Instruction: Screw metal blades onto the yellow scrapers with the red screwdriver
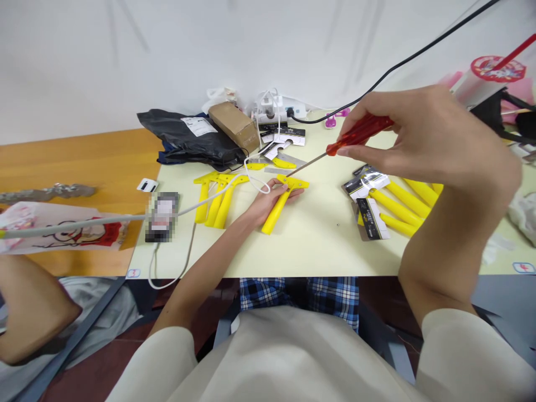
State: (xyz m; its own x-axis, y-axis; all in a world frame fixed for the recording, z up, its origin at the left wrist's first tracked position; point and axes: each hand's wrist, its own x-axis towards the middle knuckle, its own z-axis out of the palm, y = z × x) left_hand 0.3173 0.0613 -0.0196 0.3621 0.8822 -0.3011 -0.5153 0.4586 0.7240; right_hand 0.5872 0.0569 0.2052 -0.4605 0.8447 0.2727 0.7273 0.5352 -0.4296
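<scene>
My left hand [270, 204] is closed around the head of a yellow T-shaped scraper handle [276, 211], whose grip points down toward me. In my right hand [422, 134] is a screwdriver [362, 134] with a red see-through handle, pinched between thumb and fingers. Its thin shaft slants down to the left, and the tip ends at the scraper's head; whether it touches a screw I cannot tell. Left of my left hand lie three more yellow scraper handles [226, 204] side by side. Behind are flat yellow pieces [283, 163] beside grey metal plates [295, 160].
Carded yellow scrapers [402, 201] lie at right, under my right forearm. A black plastic bag [188, 137], a cardboard box [234, 125] and a power strip [295, 106] stand at the back. A phone [162, 216] with a white cable lies left. Another person's arm [33, 312] rests at far left.
</scene>
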